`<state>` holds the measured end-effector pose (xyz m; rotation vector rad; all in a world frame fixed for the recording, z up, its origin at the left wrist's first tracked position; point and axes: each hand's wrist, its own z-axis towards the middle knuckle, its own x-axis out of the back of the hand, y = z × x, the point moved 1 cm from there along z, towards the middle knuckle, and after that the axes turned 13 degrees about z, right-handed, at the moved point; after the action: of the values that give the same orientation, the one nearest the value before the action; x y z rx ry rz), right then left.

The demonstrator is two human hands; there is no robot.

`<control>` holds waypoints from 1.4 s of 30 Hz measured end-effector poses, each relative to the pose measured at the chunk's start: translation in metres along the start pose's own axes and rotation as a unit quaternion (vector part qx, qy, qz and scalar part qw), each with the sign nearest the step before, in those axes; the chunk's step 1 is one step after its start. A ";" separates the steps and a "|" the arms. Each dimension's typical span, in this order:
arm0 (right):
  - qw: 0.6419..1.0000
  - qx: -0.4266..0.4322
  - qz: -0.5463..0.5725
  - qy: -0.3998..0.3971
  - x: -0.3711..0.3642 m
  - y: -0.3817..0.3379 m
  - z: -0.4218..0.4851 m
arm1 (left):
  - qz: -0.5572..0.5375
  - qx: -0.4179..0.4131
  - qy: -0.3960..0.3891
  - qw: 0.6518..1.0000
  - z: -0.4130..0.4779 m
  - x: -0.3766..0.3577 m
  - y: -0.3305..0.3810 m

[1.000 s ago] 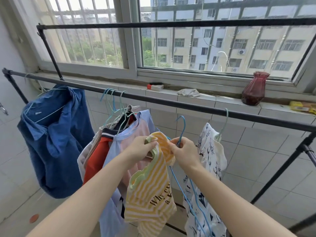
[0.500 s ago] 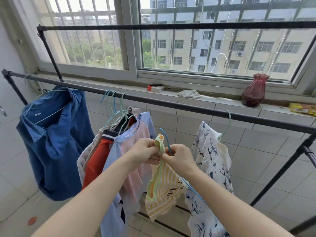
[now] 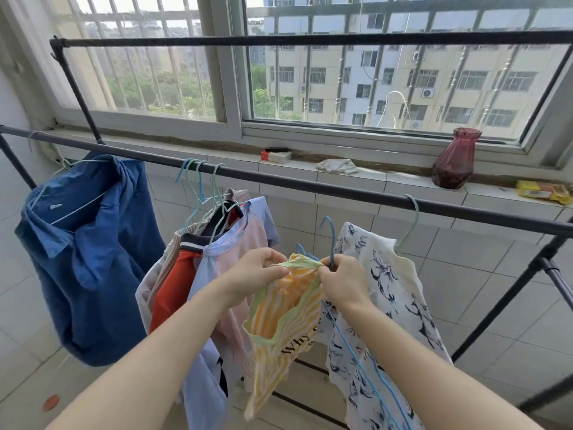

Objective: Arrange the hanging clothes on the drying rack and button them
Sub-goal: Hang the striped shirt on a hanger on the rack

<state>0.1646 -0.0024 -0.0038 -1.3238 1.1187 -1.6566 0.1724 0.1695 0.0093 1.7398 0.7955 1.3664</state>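
One yellow striped top [image 3: 279, 330] hangs long-axis down, below the front rail [image 3: 310, 184]. Left hand [image 3: 251, 277] pinches its neckline; right hand [image 3: 341, 280] grips the other side plus the blue hanger [image 3: 331, 234]. Hook stands up, clear of the rail, which lies above and beyond; right hand is nearer.

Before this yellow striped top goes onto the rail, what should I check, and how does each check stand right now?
1. Left hand grip on the yellow striped top: ok, it pinches the collar.
2. Right hand grip on the blue hanger: ok.
3. Hanger hook on the rail: not ok, it hangs free below the rail.
4. Free rail between the bunched shirts and the floral shirt: ok.
5. Hanger seated in both shoulders: cannot tell, fabric hides it.
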 end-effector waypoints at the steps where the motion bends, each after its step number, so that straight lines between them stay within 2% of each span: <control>1: 1.000 0.003 0.008 -0.007 0.000 0.002 -0.001 | 0.036 -0.001 0.016 0.999 0.001 0.000 -0.001; 4: 0.999 0.023 0.040 -0.008 0.001 0.006 -0.006 | 0.169 0.025 0.148 0.974 0.009 0.002 -0.004; 7: 0.995 0.075 0.058 0.022 0.006 0.006 -0.012 | 0.212 0.063 0.222 0.950 0.015 0.002 -0.009; 10: 0.989 0.134 0.042 0.035 0.015 0.006 -0.020 | 0.209 0.086 0.229 0.947 0.020 0.002 -0.019; 14: 0.980 0.177 0.077 0.041 0.029 0.003 -0.028 | 0.211 0.116 0.226 0.944 0.030 0.005 -0.031; 17: 0.978 0.185 0.096 0.002 0.037 0.000 -0.033 | 0.220 0.144 0.218 0.940 0.038 0.007 -0.039; 23: 0.977 0.151 0.130 -0.070 0.049 0.001 -0.047 | 0.155 0.150 0.207 0.954 0.051 0.007 -0.054; 27: 0.970 0.134 0.191 -0.065 0.055 -0.001 -0.054 | 0.152 0.172 0.215 0.949 0.059 0.011 -0.058; 30: 0.971 0.134 0.187 -0.062 0.058 -0.002 -0.056 | 0.155 0.184 0.215 0.947 0.060 0.015 -0.058; 33: 0.979 0.114 0.152 -0.073 0.054 0.000 -0.056 | 0.196 0.153 0.213 0.945 0.056 0.016 -0.054; 37: 0.988 0.096 0.102 -0.072 0.041 0.002 -0.052 | 0.284 0.049 0.204 0.936 0.048 0.009 -0.045; 42: 0.992 0.101 0.063 -0.046 0.029 -0.002 -0.046 | 0.265 -0.039 0.205 0.941 0.041 -0.005 -0.039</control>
<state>0.1135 -0.0198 0.0039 -1.1631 0.9354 -1.5557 0.2108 0.1773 -0.0323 1.6938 0.4829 2.1419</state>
